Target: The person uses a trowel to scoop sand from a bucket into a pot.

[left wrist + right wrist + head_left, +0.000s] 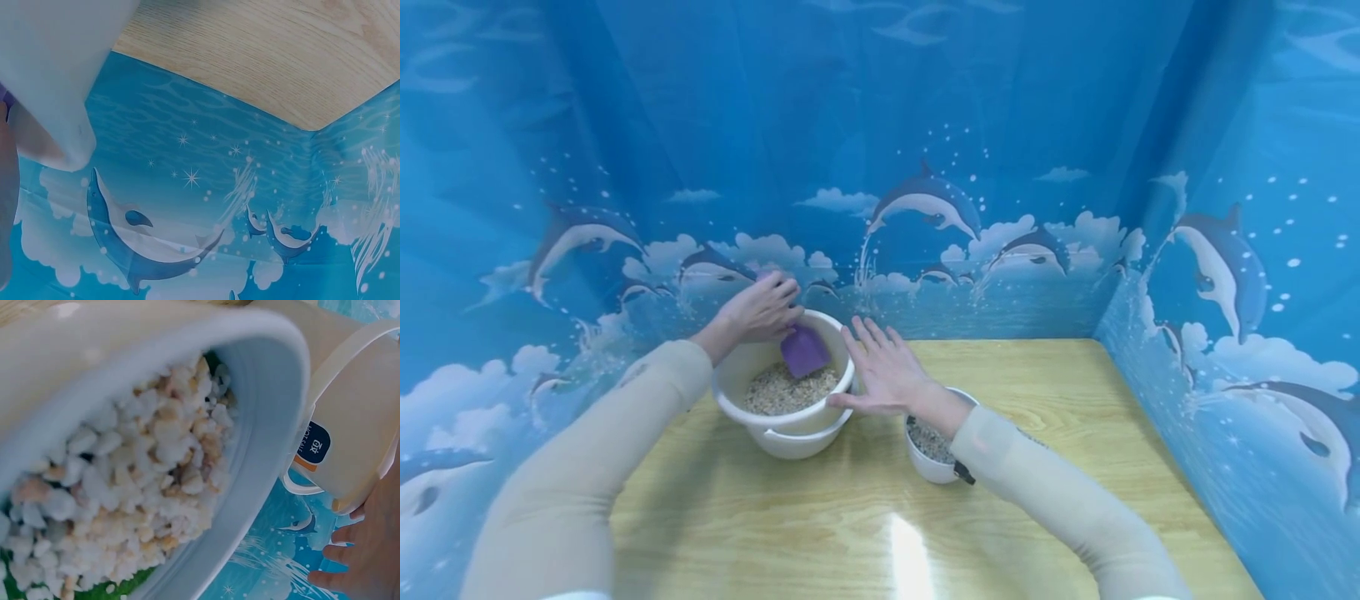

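Observation:
My left hand (pixel 763 308) grips a purple scoop (pixel 805 350) over the far side of a white bucket (pixel 722 392). The scoop's blade is inside the bucket, just above the gravel (pixel 786 392). In the left wrist view only the edge of that hand (pixel 6 206) shows, beside the bucket's wall (pixel 56 56). My right hand (pixel 883 371) has its fingers spread at the bucket's right side, the thumb by the rim. Below the right wrist stands a smaller white pot (pixel 928 471), partly hidden by the forearm; pale pebbles (pixel 144 481) lie in it.
Both containers stand on a wood-grain table (pixel 760 525). Blue curtains (pixel 865 100) printed with dolphins rise behind the table and along both sides. The bucket's handle (pixel 808 437) hangs down at its front. A dark clip-like piece (pixel 964 473) is at the pot's rim.

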Demonstrator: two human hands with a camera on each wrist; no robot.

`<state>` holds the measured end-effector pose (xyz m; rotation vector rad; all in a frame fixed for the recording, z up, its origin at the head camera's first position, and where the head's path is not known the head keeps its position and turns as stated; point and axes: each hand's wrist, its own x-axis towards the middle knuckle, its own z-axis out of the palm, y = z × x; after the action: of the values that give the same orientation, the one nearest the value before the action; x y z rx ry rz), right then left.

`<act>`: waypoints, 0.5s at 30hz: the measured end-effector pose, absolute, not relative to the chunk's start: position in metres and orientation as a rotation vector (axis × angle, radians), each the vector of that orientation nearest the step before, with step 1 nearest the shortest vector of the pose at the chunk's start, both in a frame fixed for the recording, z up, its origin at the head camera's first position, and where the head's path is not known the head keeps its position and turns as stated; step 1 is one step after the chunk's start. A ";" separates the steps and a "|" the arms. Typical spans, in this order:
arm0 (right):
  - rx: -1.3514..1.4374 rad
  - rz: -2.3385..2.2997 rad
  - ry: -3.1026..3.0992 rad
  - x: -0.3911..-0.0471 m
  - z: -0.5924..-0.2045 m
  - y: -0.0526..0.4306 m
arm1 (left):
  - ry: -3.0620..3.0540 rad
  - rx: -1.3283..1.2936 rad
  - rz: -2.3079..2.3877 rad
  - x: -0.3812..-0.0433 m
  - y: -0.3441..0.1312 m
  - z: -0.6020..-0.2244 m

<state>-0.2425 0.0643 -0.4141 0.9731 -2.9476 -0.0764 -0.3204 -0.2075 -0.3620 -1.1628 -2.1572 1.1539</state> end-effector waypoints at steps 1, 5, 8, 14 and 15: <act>0.974 -0.082 -2.951 -0.243 -0.414 0.064 | -2.154 -1.158 1.163 -0.320 -0.207 -0.363; 0.980 -0.078 -2.964 -0.242 -0.412 0.064 | -2.142 -1.151 1.181 -0.320 -0.208 -0.366; 0.981 -0.066 -2.971 -0.242 -0.410 0.064 | -2.123 -1.141 1.198 -0.320 -0.208 -0.366; 0.980 -0.065 -2.972 -0.242 -0.410 0.064 | -2.081 -1.126 1.240 -0.319 -0.208 -0.367; 0.981 -0.066 -2.970 -0.242 -0.410 0.064 | -2.078 -1.124 1.246 -0.319 -0.208 -0.368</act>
<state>-0.2418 0.0644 -0.4097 0.9813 -2.9701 -0.0656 -0.3185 -0.2083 -0.3676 -1.1239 -2.0775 1.2459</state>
